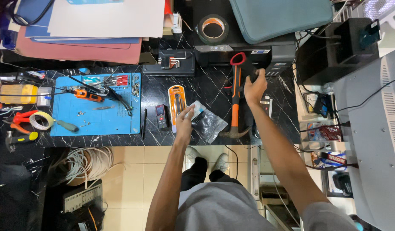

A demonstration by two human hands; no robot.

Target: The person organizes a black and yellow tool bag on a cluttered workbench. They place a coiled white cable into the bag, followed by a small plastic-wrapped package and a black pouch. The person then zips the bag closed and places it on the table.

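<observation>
The left hand (183,124) pinches a clear bag (208,124); the right hand (254,87) grips something dark, mostly hidden, beside the hammer (236,96).

Grey short-sleeved shirt, black trousers, white shoes.

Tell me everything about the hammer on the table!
The hammer has a long orange and black handle with a loop-shaped end, and a dark metal claw head. It lies flat on the black marble table, its head at the near edge and its handle pointing away towards the black printer. The right hand is just beside the handle's far end, gripping something black. A clear plastic bag lies to its left.
</observation>
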